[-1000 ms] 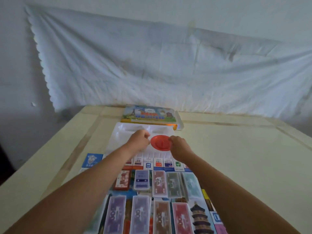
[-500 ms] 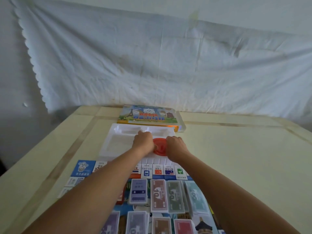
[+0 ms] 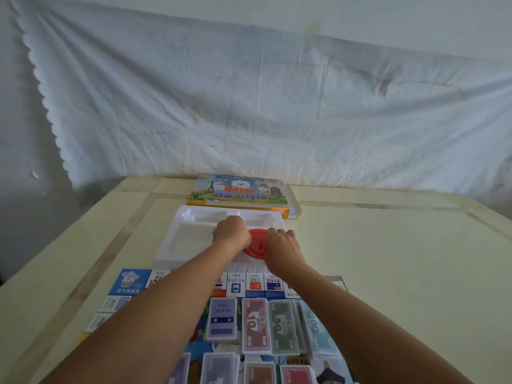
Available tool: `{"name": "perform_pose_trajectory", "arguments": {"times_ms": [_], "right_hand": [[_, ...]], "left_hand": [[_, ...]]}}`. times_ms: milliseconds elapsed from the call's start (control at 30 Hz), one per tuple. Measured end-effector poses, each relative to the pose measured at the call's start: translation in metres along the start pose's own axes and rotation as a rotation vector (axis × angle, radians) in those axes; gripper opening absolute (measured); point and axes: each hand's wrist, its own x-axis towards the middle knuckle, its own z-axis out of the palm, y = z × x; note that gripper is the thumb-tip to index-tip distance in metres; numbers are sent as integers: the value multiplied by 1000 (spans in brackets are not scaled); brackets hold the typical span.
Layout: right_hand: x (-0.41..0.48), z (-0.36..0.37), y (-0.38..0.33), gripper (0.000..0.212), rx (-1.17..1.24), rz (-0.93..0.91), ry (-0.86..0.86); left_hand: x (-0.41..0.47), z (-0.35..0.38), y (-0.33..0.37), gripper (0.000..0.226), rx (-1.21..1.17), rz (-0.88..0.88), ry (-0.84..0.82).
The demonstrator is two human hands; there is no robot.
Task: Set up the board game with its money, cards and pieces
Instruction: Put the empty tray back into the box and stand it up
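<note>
Gripping the red round piece [image 3: 257, 246] from both sides, the left hand [image 3: 231, 234] curls like a fist against its left edge and the right hand [image 3: 282, 245] hooks its fingers over the right rim. The piece sits over the near right part of the white plastic tray [image 3: 188, 234], which lies on the table [image 3: 388, 259] between the game box [image 3: 238, 194] and the far edge of the board [image 3: 133, 281]. It looks like light, hard, smooth plastic, perhaps a lidded case, so opposing holds on the rim seem best, pinched firmly since it may slip or pop open suddenly. The thin tray would likely flex under pressure. Nearer the person, banknote stacks [image 3: 255, 325] lie in rows on the board
</note>
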Motion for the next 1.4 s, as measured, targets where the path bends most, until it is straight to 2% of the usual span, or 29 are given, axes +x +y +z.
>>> {"name": "perform_pose_trajectory", "arguments": {"times_ms": [267, 367, 467, 567, 633, 733, 767, 900, 1133, 1267, 1400], "right_hand": [[2, 5, -4, 25, 66, -39, -17], [2, 4, -5, 30, 92, -41, -34], [5, 3, -2, 32, 157, 42, -16], [10, -1, 1, 31, 362, 198, 22], [9, -11, 1, 29, 602, 310, 27], [0, -36, 3, 24, 947, 408, 46], [-8, -47, 5, 22, 1015, 436, 57], [-48, -91, 8, 19, 1227, 476, 38], [-167, -150, 6, 8, 1278, 411, -44], [-231, -153, 8, 17, 1209, 444, -120], [-277, -142, 21, 15, 1184, 482, -181]], "left_hand": [[-4, -2, 1, 23, 31, 81, 63], [-2, -7, -1, 21, -25, 45, 53], [1, -14, -7, 22, -170, -18, 46], [3, -21, -14, 23, -445, -108, 38], [-1, -27, -17, 20, -672, -159, 13], [-23, -45, -15, 12, -879, -138, -46], [-36, -54, -13, 6, -919, -122, -72], [-88, -84, -10, 10, -1113, -70, -159], [-212, -106, -18, 13, -1338, -15, -268], [-277, -96, -25, 12, -1341, -38, -310], [-323, -76, -31, 8, -1302, -84, -360]]}}
